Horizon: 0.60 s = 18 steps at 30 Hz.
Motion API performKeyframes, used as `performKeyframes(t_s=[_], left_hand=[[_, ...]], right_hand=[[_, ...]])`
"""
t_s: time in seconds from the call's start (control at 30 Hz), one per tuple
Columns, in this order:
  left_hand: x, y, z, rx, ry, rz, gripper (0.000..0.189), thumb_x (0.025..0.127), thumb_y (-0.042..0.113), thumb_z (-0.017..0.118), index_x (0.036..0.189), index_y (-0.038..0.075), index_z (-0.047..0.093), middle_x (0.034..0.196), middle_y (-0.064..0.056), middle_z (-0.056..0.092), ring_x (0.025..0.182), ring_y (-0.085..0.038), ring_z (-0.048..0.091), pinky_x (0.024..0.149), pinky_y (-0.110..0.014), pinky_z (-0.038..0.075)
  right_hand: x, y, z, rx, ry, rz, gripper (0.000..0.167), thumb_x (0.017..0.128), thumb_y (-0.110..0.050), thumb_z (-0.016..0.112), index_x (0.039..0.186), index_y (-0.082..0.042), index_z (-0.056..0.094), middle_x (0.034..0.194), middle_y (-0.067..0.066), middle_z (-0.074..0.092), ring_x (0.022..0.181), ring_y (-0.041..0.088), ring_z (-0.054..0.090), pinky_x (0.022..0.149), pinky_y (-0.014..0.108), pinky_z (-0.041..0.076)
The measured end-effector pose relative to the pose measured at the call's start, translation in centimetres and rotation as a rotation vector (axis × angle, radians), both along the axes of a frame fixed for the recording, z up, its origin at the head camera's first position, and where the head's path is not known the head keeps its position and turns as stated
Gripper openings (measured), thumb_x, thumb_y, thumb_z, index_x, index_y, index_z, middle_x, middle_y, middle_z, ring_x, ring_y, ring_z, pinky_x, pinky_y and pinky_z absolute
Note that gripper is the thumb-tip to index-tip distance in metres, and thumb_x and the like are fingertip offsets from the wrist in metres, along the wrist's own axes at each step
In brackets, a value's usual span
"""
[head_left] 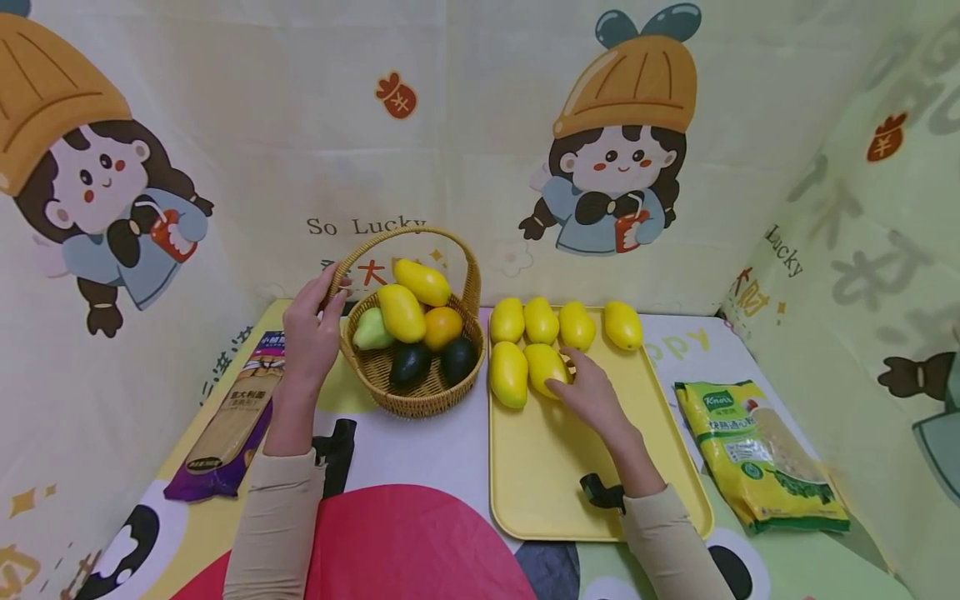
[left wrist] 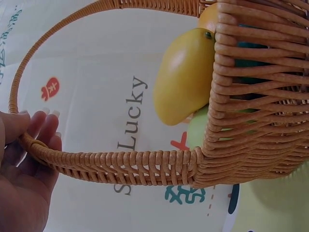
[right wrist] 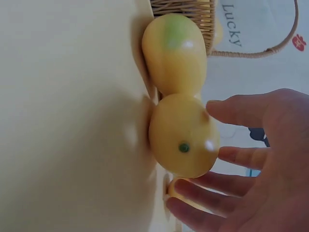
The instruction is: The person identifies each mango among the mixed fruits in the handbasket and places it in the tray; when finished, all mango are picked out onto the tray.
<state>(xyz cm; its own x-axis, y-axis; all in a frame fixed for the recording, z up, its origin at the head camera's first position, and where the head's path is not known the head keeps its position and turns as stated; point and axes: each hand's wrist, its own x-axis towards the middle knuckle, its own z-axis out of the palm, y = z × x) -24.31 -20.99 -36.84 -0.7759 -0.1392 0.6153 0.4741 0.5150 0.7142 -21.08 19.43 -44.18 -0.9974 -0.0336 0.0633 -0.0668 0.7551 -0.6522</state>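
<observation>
My left hand [head_left: 313, 333] holds the left side of a wicker basket's [head_left: 420, 406] arched handle, its thumb and fingers about the handle in the left wrist view. In the basket lie two yellow mangoes [head_left: 402, 314], a green pear-like fruit [head_left: 372, 330], an orange [head_left: 442, 327] and two dark avocados [head_left: 410, 365]. My right hand [head_left: 596, 398] is at a mango [right wrist: 186, 137] on the yellow tray [head_left: 570, 467], its thumb and spread fingertips right at the fruit's sides. Another mango [head_left: 509, 375] lies left of it, and several more form a row [head_left: 542, 321] behind.
A purple-ended spaghetti pack [head_left: 232, 417] lies left of the left forearm. Right of the tray is a yellow-green Knorr bag [head_left: 761, 454]. A patterned cloth backdrop [head_left: 480, 150] stands behind the basket and tray, with side panels left and right.
</observation>
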Motion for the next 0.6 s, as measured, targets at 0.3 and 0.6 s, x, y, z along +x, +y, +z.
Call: performKeyframes(t_s=[0.3, 0.6], left_hand=[[0.1, -0.1, 0.1, 0.001, 0.001, 0.002, 0.044, 0.104, 0.019, 0.051, 0.145, 0.036, 0.049, 0.123, -0.007, 0.067, 0.11, -0.019, 0.065, 0.093, -0.005, 0.047], [0.0, 0.0, -0.1, 0.004, 0.002, -0.007, 0.045, 0.104, 0.019, 0.051, 0.145, 0.038, 0.048, 0.124, -0.007, 0.067, 0.112, -0.019, 0.065, 0.095, -0.006, 0.046]], right_hand=[[-0.4, -1.0, 0.1, -0.04, 0.156, 0.06, 0.054, 0.091, -0.024, 0.068, 0.14, -0.006, 0.051, 0.143, 0.017, 0.053, 0.135, 0.036, 0.047, 0.114, 0.054, 0.038], [-1.2, -3.3, 0.1, -0.098, 0.309, 0.14, 0.044, 0.09, -0.017, 0.07, 0.131, -0.005, 0.06, 0.132, 0.012, 0.062, 0.128, 0.029, 0.053, 0.111, 0.051, 0.042]])
